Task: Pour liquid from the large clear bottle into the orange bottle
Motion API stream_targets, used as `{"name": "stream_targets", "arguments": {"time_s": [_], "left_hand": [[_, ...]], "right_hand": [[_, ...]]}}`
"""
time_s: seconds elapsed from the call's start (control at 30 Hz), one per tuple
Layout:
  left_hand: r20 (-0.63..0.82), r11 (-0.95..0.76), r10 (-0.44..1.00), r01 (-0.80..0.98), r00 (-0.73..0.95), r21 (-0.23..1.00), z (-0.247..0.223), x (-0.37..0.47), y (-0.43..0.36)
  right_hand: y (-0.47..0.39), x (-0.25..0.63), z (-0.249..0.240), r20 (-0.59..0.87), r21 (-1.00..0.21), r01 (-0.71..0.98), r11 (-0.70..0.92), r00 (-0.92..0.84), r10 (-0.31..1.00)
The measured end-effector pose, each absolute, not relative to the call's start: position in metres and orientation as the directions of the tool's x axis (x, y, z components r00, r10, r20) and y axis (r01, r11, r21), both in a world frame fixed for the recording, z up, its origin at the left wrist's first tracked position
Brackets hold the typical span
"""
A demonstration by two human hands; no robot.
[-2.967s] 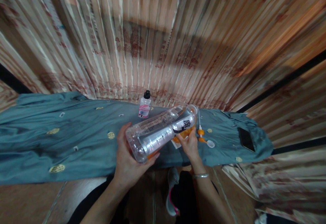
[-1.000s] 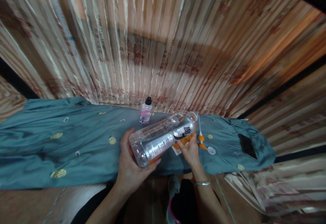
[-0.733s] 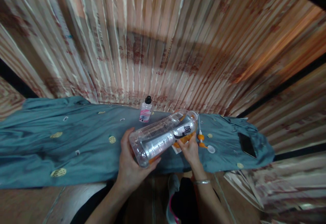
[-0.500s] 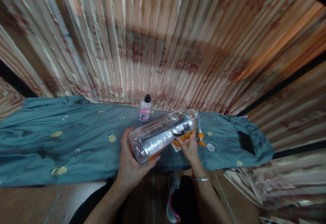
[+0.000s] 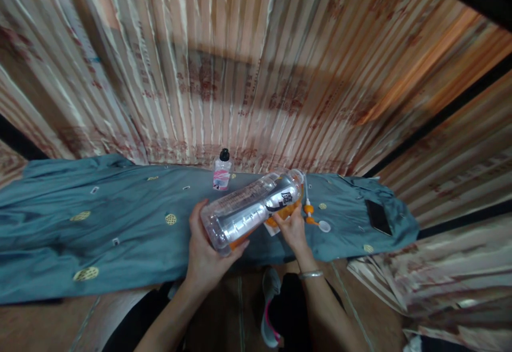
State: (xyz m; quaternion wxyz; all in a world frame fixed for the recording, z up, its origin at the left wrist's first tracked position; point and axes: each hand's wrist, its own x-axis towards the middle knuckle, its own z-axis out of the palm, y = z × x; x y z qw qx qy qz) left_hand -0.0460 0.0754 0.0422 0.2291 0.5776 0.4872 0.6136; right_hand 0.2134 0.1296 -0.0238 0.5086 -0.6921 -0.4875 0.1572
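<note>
My left hand is wrapped round the base end of a large clear plastic bottle with a silver label. The bottle is tilted, its neck end towards the far right. Under that end, my right hand is closed on an orange bottle, mostly hidden by the clear one. Whether the two bottles touch cannot be made out. Just right of my right hand lies an orange pump head with a pale tube. Close to it is a small white round cap.
A small clear bottle with a black cap and pink label stands at the back of the cloth-covered table. A black phone lies at the right end. A pleated curtain hangs right behind the table.
The view has shifted slightly, so the table things appear further left. Both hands keep their hold, and the clear bottle stays tilted much as before.
</note>
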Motion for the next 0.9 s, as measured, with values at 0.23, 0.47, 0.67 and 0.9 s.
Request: {"name": "stream_targets", "arguments": {"time_s": [0.23, 0.47, 0.67, 0.9], "left_hand": [[0.441, -0.387, 0.865, 0.241, -0.239, 0.89, 0.035, -0.048, 0.076], [0.405, -0.359, 0.884, 0.218, -0.231, 0.908, 0.024, -0.051, 0.072], [0.397, -0.346, 0.873, 0.213, -0.285, 0.914, 0.016, -0.051, 0.069], [0.399, -0.339, 0.867, 0.231, -0.3, 0.912, 0.019, -0.057, 0.064]], "right_hand": [[0.128, 0.215, -0.028, 0.295, -0.869, 0.493, 0.033, 0.463, 0.836], [0.125, 0.217, -0.036, 0.339, -0.827, 0.561, 0.024, 0.464, 0.819], [0.12, 0.215, -0.033, 0.338, -0.826, 0.563, 0.027, 0.457, 0.822], [0.118, 0.211, -0.031, 0.36, -0.794, 0.608, 0.011, 0.455, 0.814]]}}
